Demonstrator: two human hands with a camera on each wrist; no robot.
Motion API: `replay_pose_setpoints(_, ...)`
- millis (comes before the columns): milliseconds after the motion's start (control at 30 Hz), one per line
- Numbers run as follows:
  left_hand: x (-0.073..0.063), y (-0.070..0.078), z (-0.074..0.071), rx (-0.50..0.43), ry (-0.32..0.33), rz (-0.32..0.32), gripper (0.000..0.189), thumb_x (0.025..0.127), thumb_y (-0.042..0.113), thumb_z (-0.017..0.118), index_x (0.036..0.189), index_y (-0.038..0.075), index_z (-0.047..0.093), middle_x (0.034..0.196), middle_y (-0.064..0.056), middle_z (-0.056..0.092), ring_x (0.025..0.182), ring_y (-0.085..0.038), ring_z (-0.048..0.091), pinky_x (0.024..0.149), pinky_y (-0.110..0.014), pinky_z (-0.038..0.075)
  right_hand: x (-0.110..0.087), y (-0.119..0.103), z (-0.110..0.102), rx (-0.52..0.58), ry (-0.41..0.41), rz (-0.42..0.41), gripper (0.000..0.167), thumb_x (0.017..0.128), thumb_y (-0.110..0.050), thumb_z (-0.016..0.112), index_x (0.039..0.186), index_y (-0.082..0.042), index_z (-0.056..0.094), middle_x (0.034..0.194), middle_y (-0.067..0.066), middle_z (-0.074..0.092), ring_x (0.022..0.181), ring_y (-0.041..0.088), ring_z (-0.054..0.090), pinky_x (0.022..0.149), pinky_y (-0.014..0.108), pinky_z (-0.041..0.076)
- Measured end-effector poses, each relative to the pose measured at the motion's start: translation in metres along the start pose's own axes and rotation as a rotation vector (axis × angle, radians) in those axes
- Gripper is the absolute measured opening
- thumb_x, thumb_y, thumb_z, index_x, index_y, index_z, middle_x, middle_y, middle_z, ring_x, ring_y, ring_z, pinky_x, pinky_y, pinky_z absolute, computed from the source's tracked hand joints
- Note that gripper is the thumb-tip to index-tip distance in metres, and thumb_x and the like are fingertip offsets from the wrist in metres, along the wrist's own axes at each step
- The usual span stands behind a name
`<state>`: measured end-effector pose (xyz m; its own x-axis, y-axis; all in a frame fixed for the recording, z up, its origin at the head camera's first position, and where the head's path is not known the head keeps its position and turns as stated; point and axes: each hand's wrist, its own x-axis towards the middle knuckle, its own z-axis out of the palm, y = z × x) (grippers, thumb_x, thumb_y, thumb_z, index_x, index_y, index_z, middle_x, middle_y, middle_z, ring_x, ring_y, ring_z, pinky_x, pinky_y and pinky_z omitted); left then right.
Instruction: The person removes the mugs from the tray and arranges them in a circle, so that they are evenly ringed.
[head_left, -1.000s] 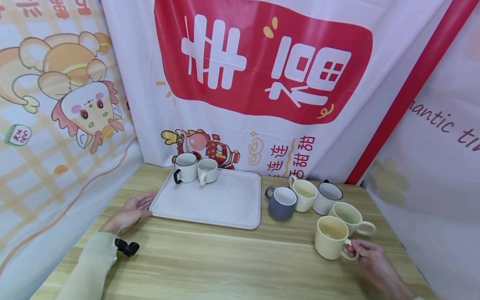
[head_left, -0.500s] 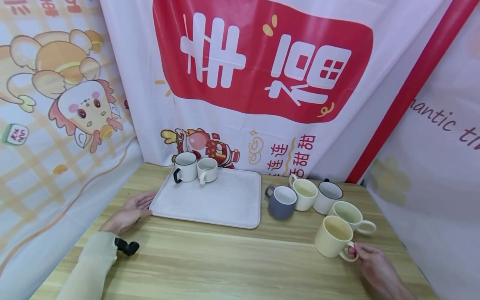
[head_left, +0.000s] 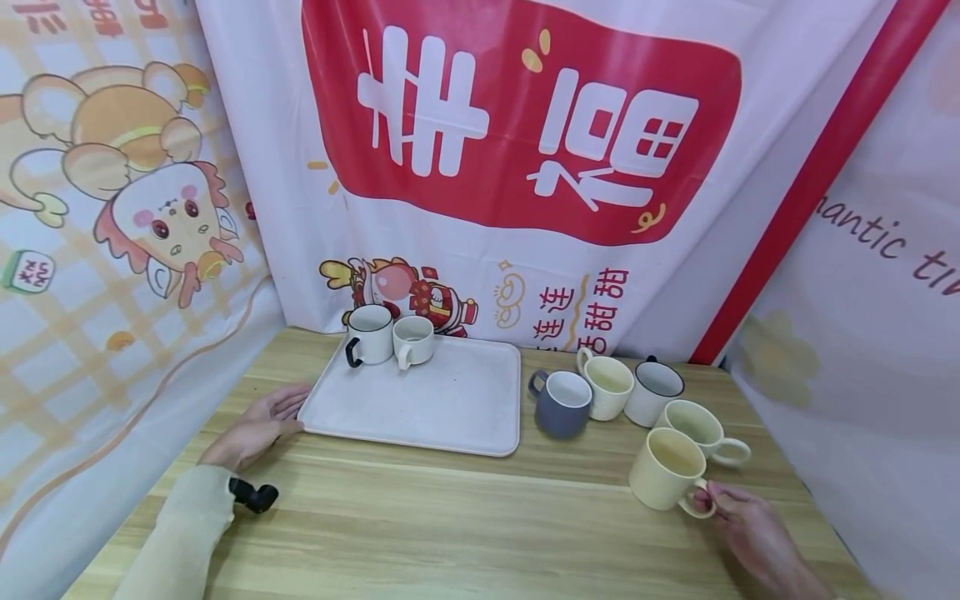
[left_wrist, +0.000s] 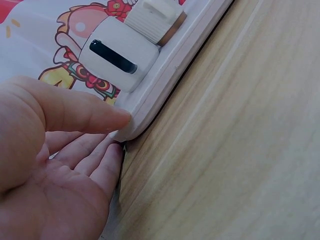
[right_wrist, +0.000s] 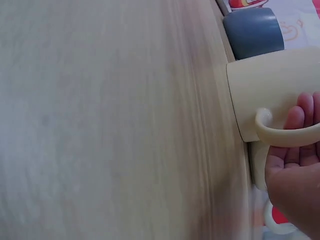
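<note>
By its handle, my right hand (head_left: 756,527) grips a pale yellow mug (head_left: 663,477), with fingers curled through the loop in the right wrist view. The mug leans slightly and overlaps a pale green mug (head_left: 693,423) behind it; whether they touch I cannot tell. My left hand (head_left: 255,429) rests at the near left corner of a white tray (head_left: 442,408). In the left wrist view its thumb touches the tray's rim and its other fingers extend alongside. On the tray stand a white mug with a black handle (head_left: 370,337) and a ribbed white cup (head_left: 413,343).
Right of the tray stand a dark grey-blue mug (head_left: 563,408), a cream mug (head_left: 609,390) and a white mug with a dark rim (head_left: 654,395). The wooden table (head_left: 450,525) is bordered by printed cloth walls (head_left: 525,275) at the back and sides.
The yellow mug in my right hand has tipped slightly and shifted a little away from me. The left hand and the tray have stayed in place.
</note>
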<state>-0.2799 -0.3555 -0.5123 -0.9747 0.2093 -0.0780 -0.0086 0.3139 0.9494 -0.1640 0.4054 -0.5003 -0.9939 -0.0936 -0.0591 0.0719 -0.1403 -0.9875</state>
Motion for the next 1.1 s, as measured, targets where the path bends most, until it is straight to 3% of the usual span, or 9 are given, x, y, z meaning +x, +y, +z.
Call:
replay_pose_setpoints(100,-0.003,0.000,0.000,0.005,0.007,-0.006,0.079,0.097,-0.008,0.058,0.165,-0.008,0.017,0.173,-0.032,0.016,0.160,-0.051,0.015,0.117,-0.014,0.042,-0.001,-0.005,-0.001,-0.121,0.068,0.031,0.029,0.111,-0.012,0.050,0.108,-0.015,0.078,0.101,-0.007,0.081,0.097,0.002,0.074,0.088,0.013,0.061)
replay_pose_setpoints(200,-0.002,0.000,0.000,0.007,0.007,-0.005,0.079,0.097,-0.008,0.058,0.165,-0.009,0.016,0.173,-0.032,0.016,0.160,-0.052,0.015,0.117,-0.013,0.043,-0.003,-0.014,-0.003,-0.361,0.144,0.050,0.026,0.111,-0.023,0.054,0.116,-0.014,0.078,0.101,-0.020,0.078,0.097,-0.007,0.071,0.084,0.006,0.055)
replay_pose_setpoints(367,-0.003,-0.001,0.001,0.004,0.009,-0.011,0.080,0.097,-0.007,0.059,0.165,-0.009,0.016,0.173,-0.032,0.016,0.160,-0.052,0.016,0.117,-0.014,0.043,-0.002,-0.033,-0.004,-0.723,0.210,-0.077,0.037,0.107,-0.029,0.062,0.129,0.000,0.072,0.105,-0.026,0.076,0.097,-0.013,0.065,0.081,0.002,0.047)
replay_pose_setpoints(533,-0.003,0.000,0.001,0.003,0.010,-0.011,0.080,0.097,-0.007,0.059,0.164,-0.009,0.016,0.173,-0.032,0.016,0.160,-0.052,0.016,0.119,-0.019,0.043,0.002,-0.055,0.009,-0.775,0.187,-0.244,0.037,0.102,-0.019,0.071,0.131,0.003,0.069,0.110,-0.019,0.077,0.100,-0.006,0.071,0.083,0.005,0.055)
replay_pose_setpoints(667,-0.003,0.001,0.001,0.007,0.006,0.002,0.079,0.097,-0.007,0.059,0.164,-0.010,0.016,0.172,-0.034,0.016,0.159,-0.054,0.016,0.125,-0.033,0.038,0.009,-0.074,0.029,-0.872,0.165,-0.279,0.041,0.100,-0.028,0.074,0.134,-0.006,0.069,0.120,-0.006,0.077,0.106,-0.012,0.066,0.086,0.004,0.054)
replay_pose_setpoints(767,-0.002,0.001,0.001,0.005,0.006,0.000,0.078,0.097,-0.007,0.058,0.164,-0.010,0.017,0.172,-0.033,0.016,0.160,-0.053,0.016,0.124,-0.032,0.038,0.016,-0.088,0.048,-0.966,0.151,-0.258,0.045,0.099,-0.041,0.073,0.138,-0.017,0.069,0.131,0.003,0.075,0.113,-0.014,0.061,0.087,0.002,0.050)
replay_pose_setpoints(967,-0.002,0.000,0.000,0.003,0.002,-0.009,0.079,0.098,-0.008,0.057,0.165,-0.008,0.015,0.173,-0.032,0.015,0.161,-0.051,0.015,0.123,-0.024,0.040,0.038,-0.101,0.096,-0.955,0.063,-0.292,0.047,0.098,-0.038,0.075,0.138,-0.016,0.068,0.136,0.006,0.073,0.128,0.022,0.065,0.100,0.009,0.049)
replay_pose_setpoints(1100,-0.002,-0.001,0.000,0.000,0.004,-0.007,0.079,0.098,-0.007,0.058,0.165,-0.008,0.016,0.173,-0.032,0.015,0.160,-0.052,0.015,0.122,-0.024,0.040,0.057,-0.097,0.129,-0.913,-0.005,-0.405,0.049,0.095,-0.028,0.080,0.137,-0.008,0.068,0.134,0.010,0.074,0.127,0.031,0.067,0.112,0.036,0.058)
